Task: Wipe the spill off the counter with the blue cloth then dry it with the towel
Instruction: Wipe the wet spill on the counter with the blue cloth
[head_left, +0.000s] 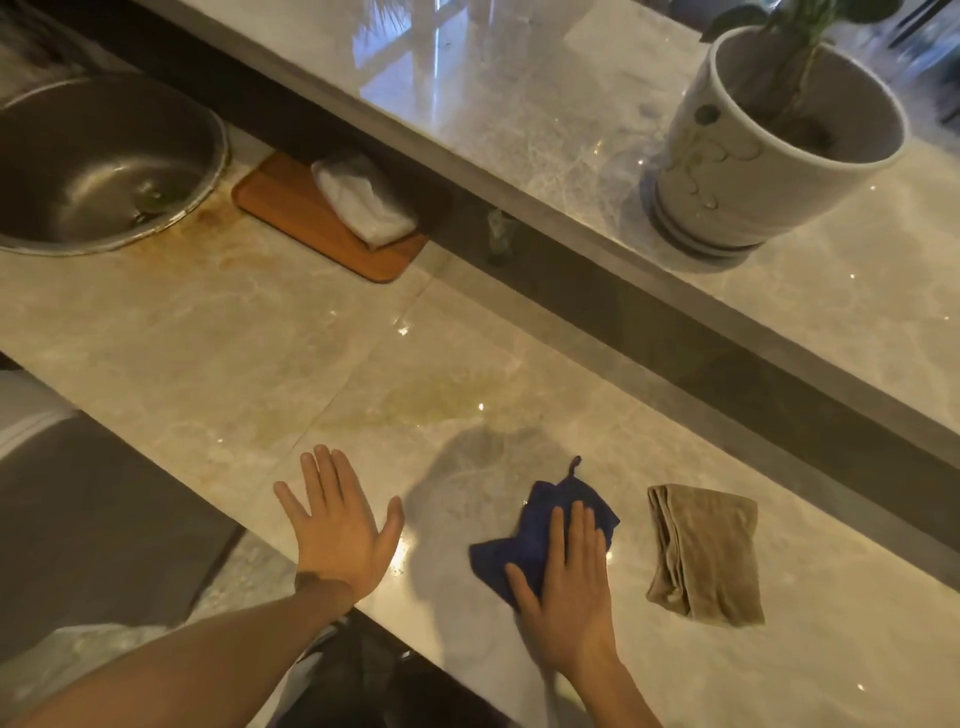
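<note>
The blue cloth (545, 535) is pressed flat under the spread right hand (569, 587), the left hand (337, 525) spread empty—the yellowish spill (415, 405) beyond both remains, the towel (701, 551) untouched.

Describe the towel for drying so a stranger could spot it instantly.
Start at the glossy beige marble counter and go to its near edge. Right of the right hand pressing the dark blue cloth lies the folded tan terry towel: untouched, and brownish rather than blue.
</note>
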